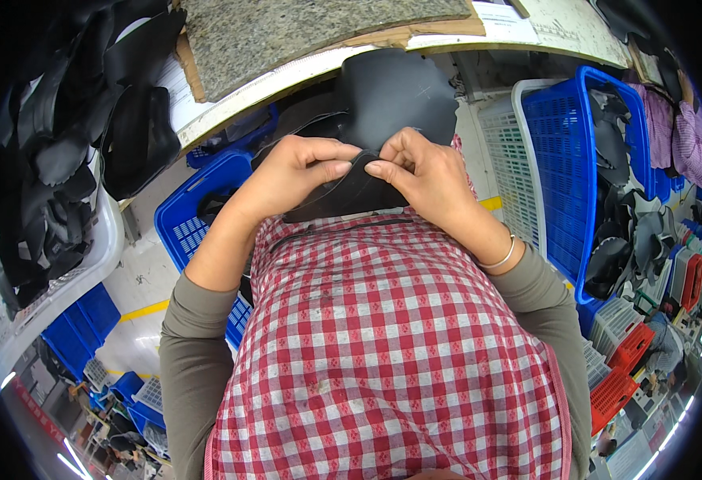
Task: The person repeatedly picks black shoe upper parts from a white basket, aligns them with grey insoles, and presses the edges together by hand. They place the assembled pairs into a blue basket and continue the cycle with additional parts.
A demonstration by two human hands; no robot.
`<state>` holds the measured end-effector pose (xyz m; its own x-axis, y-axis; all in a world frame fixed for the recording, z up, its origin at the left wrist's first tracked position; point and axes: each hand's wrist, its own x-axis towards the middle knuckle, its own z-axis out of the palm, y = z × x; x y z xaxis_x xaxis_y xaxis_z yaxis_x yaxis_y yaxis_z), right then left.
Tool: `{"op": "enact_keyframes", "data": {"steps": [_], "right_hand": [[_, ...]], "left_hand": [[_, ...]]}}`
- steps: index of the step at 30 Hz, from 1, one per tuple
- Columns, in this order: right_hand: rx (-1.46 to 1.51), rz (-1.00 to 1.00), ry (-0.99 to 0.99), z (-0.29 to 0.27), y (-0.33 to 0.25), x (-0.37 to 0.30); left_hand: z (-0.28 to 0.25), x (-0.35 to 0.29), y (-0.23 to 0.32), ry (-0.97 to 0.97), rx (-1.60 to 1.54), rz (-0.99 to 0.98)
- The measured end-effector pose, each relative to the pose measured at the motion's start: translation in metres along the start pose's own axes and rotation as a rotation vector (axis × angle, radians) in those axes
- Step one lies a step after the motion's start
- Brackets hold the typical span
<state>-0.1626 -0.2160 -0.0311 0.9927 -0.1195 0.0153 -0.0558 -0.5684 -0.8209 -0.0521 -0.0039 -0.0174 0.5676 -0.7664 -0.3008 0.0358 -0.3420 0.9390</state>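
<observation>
- My left hand (307,164), coming in from 8 o'clock, pinches the black piece (359,192) between thumb and forefinger.
- My right hand (427,172), coming in from 4 o'clock, pinches the same edge, thumb on the near side, fingers curled behind; the two thumb tips sit just beside each other.
- The piece lies over my lap, against the checked apron (391,304), its pinched edge raised in a small ridge between my hands.
- At 12 o'clock, just beyond my fingers, a broad black sheet (399,96) rests near the bench (575,36); whether it joins the piece, I can't tell.
- The step in hand, I judge, is bringing the edge together and pressing it by fingertip.
- The next move would call for an even squeeze and thumbs moved along in small steps, edges lined up; a slack pinch could let the layers slip.
- Around me: a stone slab (319,40) at 11, a blue crate (176,200) at 9, a taller blue crate (559,120) at 2.
</observation>
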Motion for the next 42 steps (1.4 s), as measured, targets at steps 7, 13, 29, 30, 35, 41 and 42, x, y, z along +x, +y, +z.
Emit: {"op": "enact_keyframes", "data": {"steps": [7, 13, 29, 30, 35, 41, 42], "right_hand": [[-0.189, 0.002, -0.022, -0.008, -0.004, 0.011], [-0.194, -0.456, -0.152, -0.022, -0.022, 0.049], [0.681, 0.177, -0.501, -0.071, 0.002, 0.009], [0.671, 0.194, -0.528, -0.073, 0.001, 0.012], [0.656, 0.296, -0.554, -0.071, -0.004, 0.017], [0.651, 0.184, -0.410, -0.062, -0.002, 0.015], [0.621, 0.154, -0.406, -0.063, -0.001, 0.016]], "left_hand": [[0.009, 0.007, -0.010, 0.056, -0.190, -0.153], [-0.005, -0.006, 0.049, 0.173, 0.025, 0.047], [-0.053, 0.024, 0.064, -0.394, -0.191, -0.047], [-0.050, 0.026, 0.067, -0.392, -0.199, -0.036], [-0.036, 0.028, 0.070, -0.273, -0.124, 0.041], [-0.032, 0.026, 0.071, -0.221, -0.013, 0.138], [-0.032, 0.027, 0.072, -0.223, -0.009, 0.130]]}}
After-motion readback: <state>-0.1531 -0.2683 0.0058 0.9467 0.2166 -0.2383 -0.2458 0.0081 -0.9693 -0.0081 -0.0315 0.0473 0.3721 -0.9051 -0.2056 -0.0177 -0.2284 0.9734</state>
